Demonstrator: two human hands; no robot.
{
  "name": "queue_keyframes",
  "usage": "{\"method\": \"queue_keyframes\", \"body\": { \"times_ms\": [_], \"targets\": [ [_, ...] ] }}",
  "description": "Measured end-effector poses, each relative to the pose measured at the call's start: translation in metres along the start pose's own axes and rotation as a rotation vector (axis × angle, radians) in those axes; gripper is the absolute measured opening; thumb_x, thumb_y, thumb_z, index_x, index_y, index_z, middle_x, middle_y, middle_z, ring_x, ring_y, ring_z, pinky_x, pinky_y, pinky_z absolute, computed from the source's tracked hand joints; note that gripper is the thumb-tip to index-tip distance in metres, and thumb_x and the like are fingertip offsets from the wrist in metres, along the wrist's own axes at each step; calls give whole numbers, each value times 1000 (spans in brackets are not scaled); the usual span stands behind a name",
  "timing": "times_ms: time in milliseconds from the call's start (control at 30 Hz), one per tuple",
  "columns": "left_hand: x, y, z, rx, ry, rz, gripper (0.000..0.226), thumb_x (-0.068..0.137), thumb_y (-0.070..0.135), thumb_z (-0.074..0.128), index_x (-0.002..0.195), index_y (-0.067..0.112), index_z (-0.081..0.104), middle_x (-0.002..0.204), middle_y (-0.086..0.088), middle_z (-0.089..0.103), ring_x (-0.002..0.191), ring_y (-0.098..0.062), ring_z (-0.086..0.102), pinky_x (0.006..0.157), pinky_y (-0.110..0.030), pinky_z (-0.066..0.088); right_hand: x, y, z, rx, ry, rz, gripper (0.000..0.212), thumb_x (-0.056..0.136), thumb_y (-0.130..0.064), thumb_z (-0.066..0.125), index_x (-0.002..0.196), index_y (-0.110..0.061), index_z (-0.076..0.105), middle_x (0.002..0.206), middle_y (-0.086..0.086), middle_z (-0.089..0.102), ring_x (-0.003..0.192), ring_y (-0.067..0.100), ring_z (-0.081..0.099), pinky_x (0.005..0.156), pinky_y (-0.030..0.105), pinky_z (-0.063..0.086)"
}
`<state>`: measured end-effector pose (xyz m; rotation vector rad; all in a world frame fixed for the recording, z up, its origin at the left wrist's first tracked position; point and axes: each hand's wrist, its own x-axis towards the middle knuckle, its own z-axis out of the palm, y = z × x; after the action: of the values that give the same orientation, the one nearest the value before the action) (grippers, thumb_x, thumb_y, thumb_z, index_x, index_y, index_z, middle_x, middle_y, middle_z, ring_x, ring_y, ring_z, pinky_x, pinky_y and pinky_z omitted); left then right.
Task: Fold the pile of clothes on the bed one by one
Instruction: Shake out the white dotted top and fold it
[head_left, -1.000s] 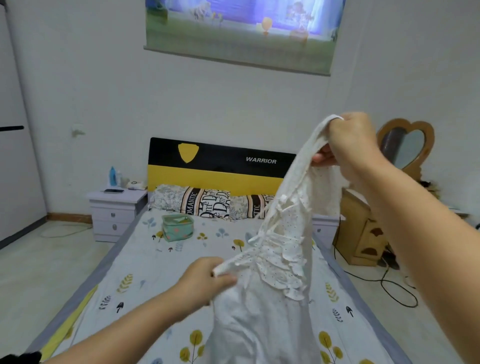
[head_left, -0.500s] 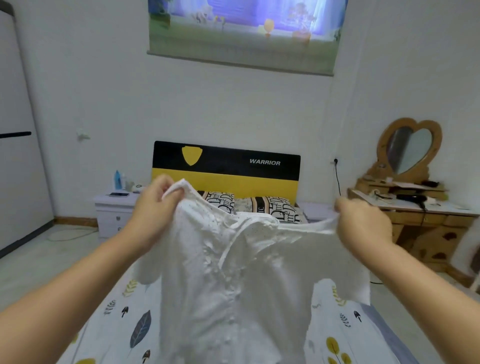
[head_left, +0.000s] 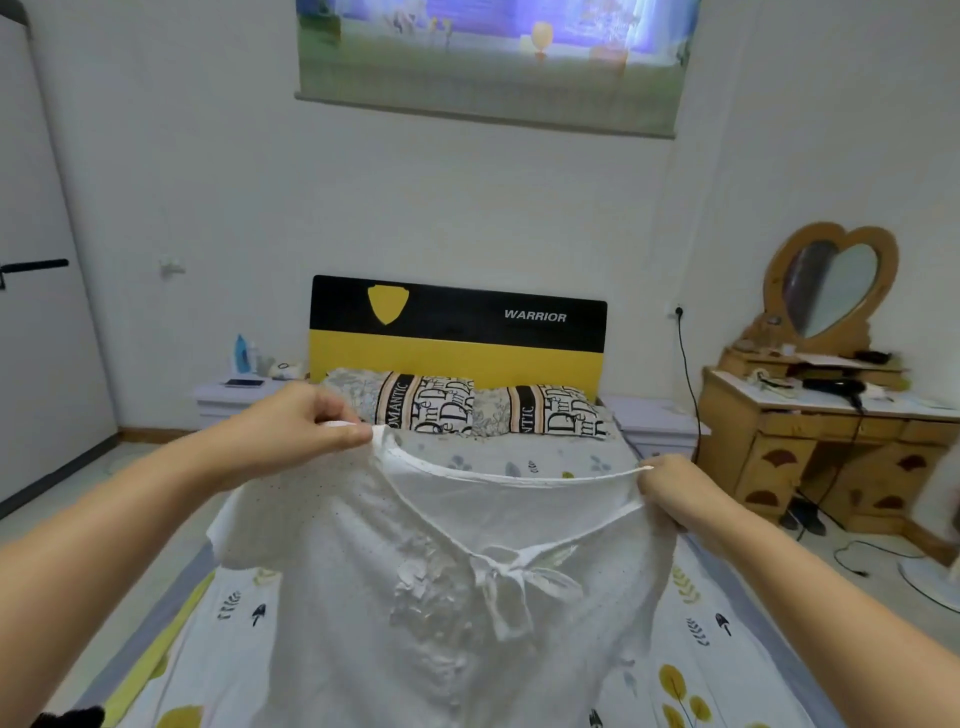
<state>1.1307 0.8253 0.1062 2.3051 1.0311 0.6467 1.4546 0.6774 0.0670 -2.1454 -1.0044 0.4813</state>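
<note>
White blouse (head_left: 457, 587) held spread above the bed (head_left: 218, 649), its hem running out of the head view. Left hand (head_left: 306, 426) pinches one shoulder edge; right hand (head_left: 675, 491) pinches the other, the neckline taut between them. Bare patterned sheet lies to both sides and up to the pillows (head_left: 467, 402). Fabric is dotted, with a tied bow and ruffles at the chest.

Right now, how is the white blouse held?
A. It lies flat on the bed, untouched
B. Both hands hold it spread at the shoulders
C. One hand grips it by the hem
B: the left hand and right hand each pinch a shoulder of the white blouse, spread above the bed.
</note>
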Motion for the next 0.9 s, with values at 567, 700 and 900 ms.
{"method": "queue_keyframes", "body": {
  "times_ms": [567, 700, 900],
  "targets": [
    [13, -38, 15, -23, 119, -56, 22, 93, 20, 53, 89, 0, 61, 87, -18, 64, 82, -30, 58, 71, -34, 40, -24, 4, -4, -62, 154, -293, 33, 89, -7, 56, 57, -13, 49, 58, 3, 45, 58, 15, 38, 53, 30, 22],
    [1, -37, 11, -179, -224, -121, 25, 80, 29, 67, 97, 10, 68, 97, -8, 72, 92, -24, 68, 85, -39, 53, -18, 15, 0, 76, 255, -273, 20, 89, -4, 54, 72, -1, 64, 70, 14, 61, 66, 21, 48, 58, 30, 29],
    [-5, -45, 25, -480, -208, -298, 38, 98, 26, 43, 78, 2, 65, 80, -14, 68, 73, -24, 64, 72, -33, 51, -26, 13, 5, 73, 308, -282, 26, 93, -12, 52, 75, 0, 66, 73, 16, 63, 65, 20, 49, 58, 29, 31]
  ]
}}
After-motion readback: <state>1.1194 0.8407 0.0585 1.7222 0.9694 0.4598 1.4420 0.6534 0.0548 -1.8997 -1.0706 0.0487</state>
